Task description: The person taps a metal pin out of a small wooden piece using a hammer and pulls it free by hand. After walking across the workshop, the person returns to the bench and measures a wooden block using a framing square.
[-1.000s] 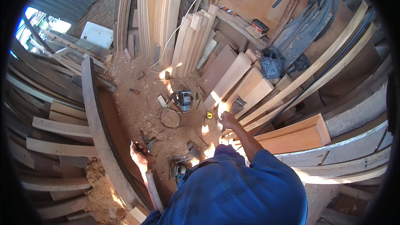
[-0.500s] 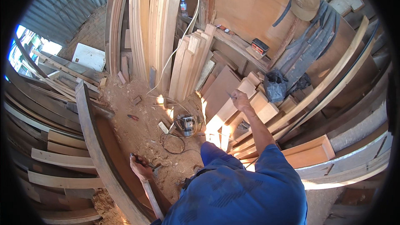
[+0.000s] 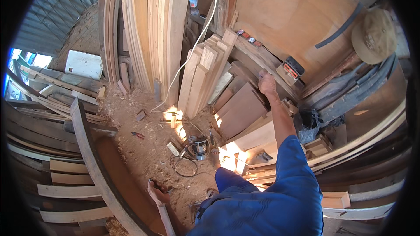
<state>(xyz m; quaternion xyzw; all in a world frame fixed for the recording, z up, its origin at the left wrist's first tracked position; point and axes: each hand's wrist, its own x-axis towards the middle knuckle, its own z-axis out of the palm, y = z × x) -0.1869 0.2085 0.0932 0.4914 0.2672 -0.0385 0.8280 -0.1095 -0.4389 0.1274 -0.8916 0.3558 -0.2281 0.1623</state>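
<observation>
The left hand [image 3: 157, 196] is at the lower centre, near the inner side of the curved beam [image 3: 95, 161]. Its fingers are bent around a dark object [image 3: 162, 187]; the grip is narrow. The object is in this hand, above the sawdust-covered floor [image 3: 144, 161]; its exact kind is too small to tell.

The right arm extends forward. The right hand [image 3: 267, 84] is in front of the ledge [image 3: 254, 51], just left of the box [image 3: 293, 67], which rests on a wood block [image 3: 285, 75]. The fingers are curled. Whether they hold anything cannot be determined; contact with the ledge cannot be determined either.

A brown panel [image 3: 240, 111] leans below the right hand. The plastic bag [image 3: 309, 127] is right of the right forearm. On the floor, the power tool [image 3: 198, 147] is between the two hands in the view, with a looped cable [image 3: 181, 174] beside it. Pliers [image 3: 138, 135] lie farther left. Upright boards [image 3: 162, 30] stand behind the floor area. A cap [image 3: 373, 36] is at the upper right.
</observation>
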